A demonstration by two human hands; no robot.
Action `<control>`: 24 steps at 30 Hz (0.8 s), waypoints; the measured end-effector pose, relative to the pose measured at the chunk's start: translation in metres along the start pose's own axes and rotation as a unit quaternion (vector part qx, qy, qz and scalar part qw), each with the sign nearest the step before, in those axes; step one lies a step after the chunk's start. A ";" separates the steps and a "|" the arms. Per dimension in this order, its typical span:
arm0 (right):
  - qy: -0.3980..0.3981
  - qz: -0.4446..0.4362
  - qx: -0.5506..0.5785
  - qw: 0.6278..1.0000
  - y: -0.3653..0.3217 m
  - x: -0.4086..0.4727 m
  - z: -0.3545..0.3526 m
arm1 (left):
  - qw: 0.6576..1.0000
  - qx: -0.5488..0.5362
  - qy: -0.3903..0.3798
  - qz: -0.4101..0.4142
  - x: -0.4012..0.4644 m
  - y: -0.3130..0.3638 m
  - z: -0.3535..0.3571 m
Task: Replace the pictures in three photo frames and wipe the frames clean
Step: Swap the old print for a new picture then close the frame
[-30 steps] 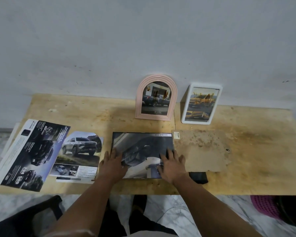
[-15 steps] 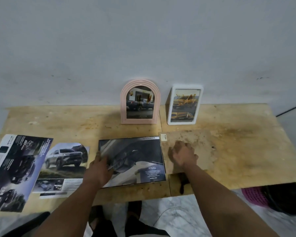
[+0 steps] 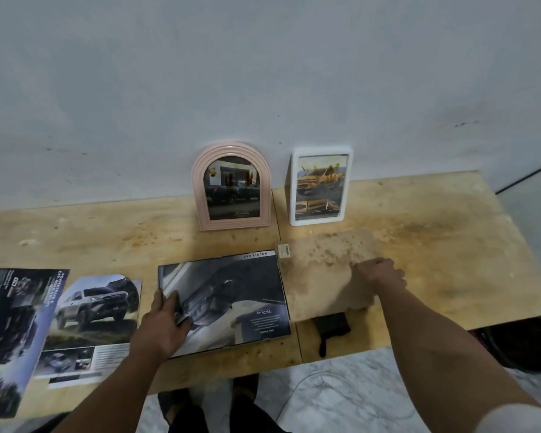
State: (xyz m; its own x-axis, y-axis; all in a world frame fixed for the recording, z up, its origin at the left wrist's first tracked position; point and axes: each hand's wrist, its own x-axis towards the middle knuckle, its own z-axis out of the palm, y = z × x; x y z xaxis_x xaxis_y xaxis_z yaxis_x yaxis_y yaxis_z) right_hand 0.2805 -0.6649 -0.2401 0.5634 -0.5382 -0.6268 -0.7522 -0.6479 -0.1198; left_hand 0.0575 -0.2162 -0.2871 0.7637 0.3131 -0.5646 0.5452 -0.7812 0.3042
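left hand [image 3: 163, 326]: open, flat on black-framed dark car picture [image 3: 228, 298] | right hand [image 3: 380, 271]: pinching right edge of brown backing board [image 3: 322, 270] | wooden counter [image 3: 450, 245]: bare at right

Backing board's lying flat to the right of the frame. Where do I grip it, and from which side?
Take the backing board at its right edge, coming from the right. It lies flat on the table, so only an edge can be pinched, and the right hand already rests there. The left edge lies close beside the flat frame, which the left hand is steadying.
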 end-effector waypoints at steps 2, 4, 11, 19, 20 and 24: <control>0.006 0.016 0.020 1.000 0.003 0.003 0.000 | 1.000 -0.002 -0.001 -0.002 -0.001 0.003 -0.001; 0.005 0.027 0.036 0.999 0.006 0.009 0.001 | 1.000 -0.013 -0.006 -0.005 -0.002 0.005 -0.003; 0.023 -0.034 0.105 0.994 0.019 0.012 -0.013 | 1.000 -0.016 -0.013 -0.007 -0.002 0.004 -0.005; 0.034 -0.120 0.329 0.936 0.036 0.021 -0.052 | 0.999 -0.027 -0.029 -0.007 -0.002 0.004 -0.008; 0.032 -0.119 0.349 0.929 0.036 0.017 -0.058 | 0.999 -0.030 -0.029 -0.004 -0.002 0.004 -0.008; 0.027 -0.108 0.415 0.903 0.039 0.008 -0.071 | 0.998 -0.050 -0.028 -0.002 -0.004 0.005 -0.012</control>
State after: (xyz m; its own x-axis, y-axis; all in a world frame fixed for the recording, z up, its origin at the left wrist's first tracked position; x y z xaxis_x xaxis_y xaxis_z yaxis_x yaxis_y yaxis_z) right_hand 0.2804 -0.7326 -0.1956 0.7271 -0.4873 -0.4836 -0.6069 -0.1270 -0.7845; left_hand 0.0611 -0.2152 -0.2739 0.7425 0.2828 -0.6072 0.5816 -0.7219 0.3750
